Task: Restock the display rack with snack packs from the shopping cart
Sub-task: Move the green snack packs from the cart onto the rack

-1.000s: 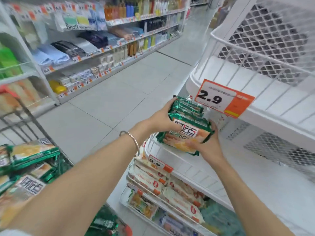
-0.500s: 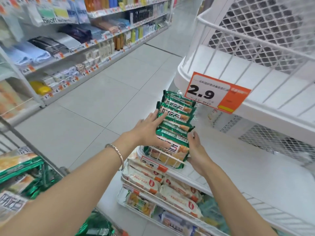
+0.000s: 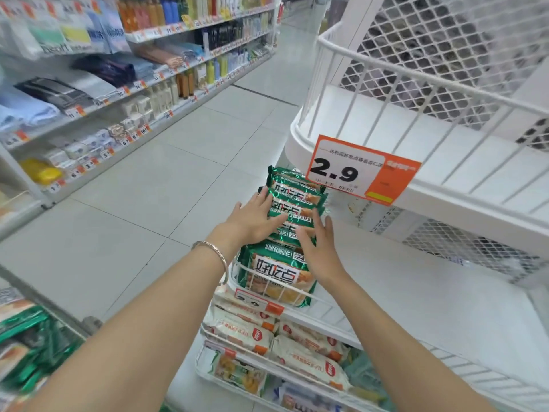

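A row of several green snack packs stands on edge along the left end of the white display rack's middle tier, behind its wire front rail. My left hand lies flat with straight fingers against the left side of the row. My right hand rests with spread fingers on the right side of the packs. Neither hand grips a pack. More green packs lie in the shopping cart at the lower left.
An orange "2.9" price tag hangs from the bare upper tier. Lower tiers hold white snack bags. Across the tiled aisle floor runs a long store shelf with towels and bottles.
The stack I was carrying in both hands has gone down onto the middle tier. My hands have let go and now lie flat against the row's sides.
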`<state>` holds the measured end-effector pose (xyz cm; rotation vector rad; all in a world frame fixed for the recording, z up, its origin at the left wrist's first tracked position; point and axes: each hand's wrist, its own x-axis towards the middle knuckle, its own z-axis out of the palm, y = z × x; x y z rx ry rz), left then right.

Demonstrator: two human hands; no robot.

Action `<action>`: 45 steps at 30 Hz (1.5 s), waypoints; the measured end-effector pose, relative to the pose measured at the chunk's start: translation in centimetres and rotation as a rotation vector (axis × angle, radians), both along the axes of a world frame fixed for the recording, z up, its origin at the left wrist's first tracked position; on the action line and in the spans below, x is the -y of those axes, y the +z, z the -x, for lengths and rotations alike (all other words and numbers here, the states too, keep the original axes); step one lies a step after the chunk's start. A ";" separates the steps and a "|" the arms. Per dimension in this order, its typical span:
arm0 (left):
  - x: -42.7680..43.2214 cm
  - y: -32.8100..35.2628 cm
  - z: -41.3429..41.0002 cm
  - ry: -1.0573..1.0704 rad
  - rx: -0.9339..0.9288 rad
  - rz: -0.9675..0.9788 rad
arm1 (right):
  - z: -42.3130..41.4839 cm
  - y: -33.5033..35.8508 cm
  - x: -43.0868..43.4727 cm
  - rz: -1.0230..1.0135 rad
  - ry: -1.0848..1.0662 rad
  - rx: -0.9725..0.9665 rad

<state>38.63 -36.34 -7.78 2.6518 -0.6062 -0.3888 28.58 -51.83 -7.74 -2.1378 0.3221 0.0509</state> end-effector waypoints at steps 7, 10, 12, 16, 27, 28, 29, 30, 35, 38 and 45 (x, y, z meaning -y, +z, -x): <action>-1.3 0.5 0.1 -0.099 0.016 -0.168 | 0.5 0.4 0.6 -0.003 0.123 -0.121; -3.0 0.3 2.2 -0.210 0.052 -0.186 | 2.1 0.2 2.7 0.231 0.338 -0.155; -3.9 -0.2 3.0 -0.264 0.090 -0.247 | 2.8 -0.7 3.2 0.485 0.433 -0.135; -3.9 -0.7 2.5 -0.245 0.119 -0.309 | 1.8 -1.8 3.1 0.576 0.408 -0.086; -9.6 1.9 8.0 0.038 0.130 -0.237 | 4.0 1.6 0.3 0.678 0.349 0.137; -11.8 2.1 9.2 0.104 0.132 -0.226 | 4.8 1.8 -1.3 0.647 0.333 0.250; -14.0 2.3 10.5 0.172 0.137 -0.221 | 5.6 1.8 -3.1 0.609 0.340 0.328; -16.3 2.6 12.0 0.240 0.138 -0.222 | 6.2 1.7 -5.1 0.576 0.375 0.373; -26.3 3.6 20.2 0.539 0.059 -0.285 | 8.9 -1.0 -15.7 0.403 0.718 0.295; -30.2 3.3 25.4 0.707 0.016 -0.256 | 10.7 -3.2 -20.9 0.378 0.942 0.157; -31.0 0.3 37.5 0.958 -0.098 -0.236 | 19.6 -7.2 -27.0 0.433 1.387 -0.518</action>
